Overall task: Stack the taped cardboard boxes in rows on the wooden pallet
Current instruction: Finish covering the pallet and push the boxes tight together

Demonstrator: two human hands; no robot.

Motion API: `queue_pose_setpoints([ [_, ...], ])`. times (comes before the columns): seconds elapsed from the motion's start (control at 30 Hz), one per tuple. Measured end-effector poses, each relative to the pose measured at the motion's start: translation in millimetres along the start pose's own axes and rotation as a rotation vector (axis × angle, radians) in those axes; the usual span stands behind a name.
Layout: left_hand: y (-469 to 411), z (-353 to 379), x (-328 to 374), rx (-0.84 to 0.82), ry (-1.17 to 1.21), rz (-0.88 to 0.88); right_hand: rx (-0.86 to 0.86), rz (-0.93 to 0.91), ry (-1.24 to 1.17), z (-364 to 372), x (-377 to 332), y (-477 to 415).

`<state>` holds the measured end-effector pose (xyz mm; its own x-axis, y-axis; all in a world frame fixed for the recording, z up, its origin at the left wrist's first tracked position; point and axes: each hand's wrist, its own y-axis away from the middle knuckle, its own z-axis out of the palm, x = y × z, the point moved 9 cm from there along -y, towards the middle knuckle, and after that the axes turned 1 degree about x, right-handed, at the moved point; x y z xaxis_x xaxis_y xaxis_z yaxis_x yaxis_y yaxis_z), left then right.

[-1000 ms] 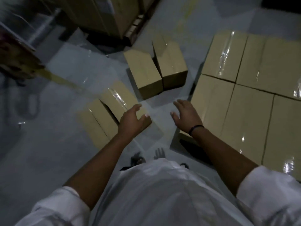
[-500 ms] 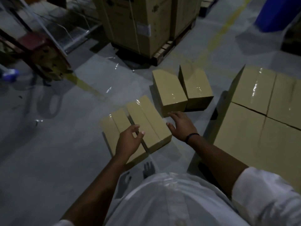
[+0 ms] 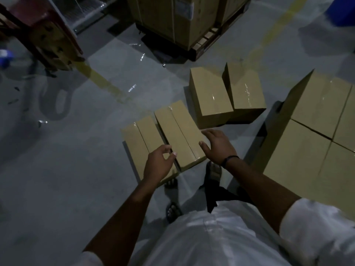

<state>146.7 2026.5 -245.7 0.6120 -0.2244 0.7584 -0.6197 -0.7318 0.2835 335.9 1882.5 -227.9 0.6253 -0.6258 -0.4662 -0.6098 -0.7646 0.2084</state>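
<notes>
Two taped cardboard boxes lie side by side on the grey floor in front of me: a right one (image 3: 178, 131) and a left one (image 3: 141, 143). My right hand (image 3: 218, 146) touches the near right edge of the right box with relaxed fingers. Over the gap between the two boxes hovers my left hand (image 3: 159, 164), its fingers loosely curved and holding nothing. Two more taped boxes (image 3: 211, 96) (image 3: 245, 91) stand further back. On the right, a block of stacked boxes (image 3: 307, 143) hides whatever is under it.
A large strapped carton on a pallet (image 3: 172, 20) stands at the back. A red metal rack foot (image 3: 50, 35) is at the far left, with a yellow floor line (image 3: 103, 83) running from it. My sandalled feet (image 3: 172, 210) stand just behind the boxes.
I have moved closer, so the boxes look bigger. My right hand came down onto the right box's edge. My left hand lowered toward the gap between the two near boxes.
</notes>
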Motion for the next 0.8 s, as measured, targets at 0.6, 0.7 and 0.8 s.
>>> queue_pose_setpoints([
  [0.6,-145,143,-78,0.092,0.106,-0.389,-0.426,-0.184,0.114,113,141,-179],
  [0.7,-167,178,-107,0.052,0.158,-0.432,-0.437,-0.163,0.144,147,173,-213],
  [0.8,-190,208,-146,0.06,0.117,-0.437,-0.473,-0.144,0.194,192,203,-237],
])
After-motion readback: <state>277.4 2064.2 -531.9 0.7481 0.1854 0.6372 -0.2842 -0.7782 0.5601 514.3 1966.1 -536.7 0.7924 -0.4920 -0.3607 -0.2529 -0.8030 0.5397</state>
